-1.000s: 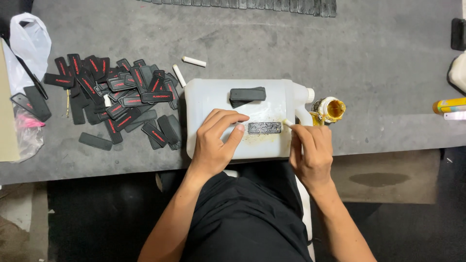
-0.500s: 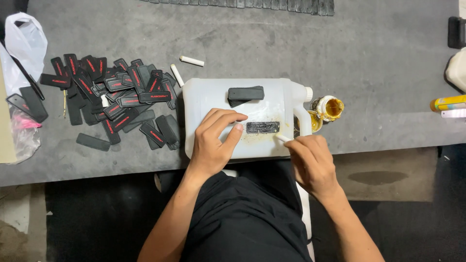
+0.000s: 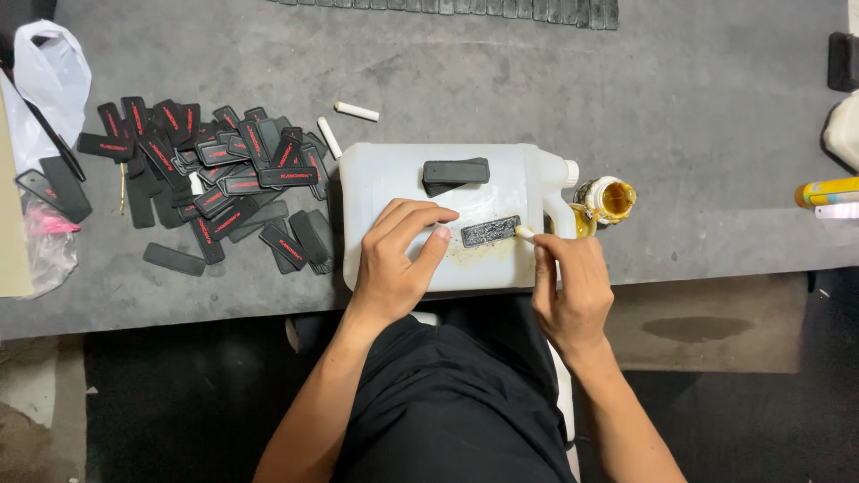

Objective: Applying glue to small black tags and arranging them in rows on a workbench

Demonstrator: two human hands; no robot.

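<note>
Black tags (image 3: 206, 179) heap left of my white jug (image 3: 385, 174); left hand (image 3: 394, 259) pins a tag strip (image 3: 489, 231), right hand (image 3: 573, 286) grips a white stick (image 3: 523, 233) touching it.

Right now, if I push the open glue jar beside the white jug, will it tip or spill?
Probably it tips easily: the glue jar looks small, upright and stands close to the table edge. It has no lid, so the yellow glue inside would likely spill. Drips on its outside suggest a sticky, messy grip.
</note>
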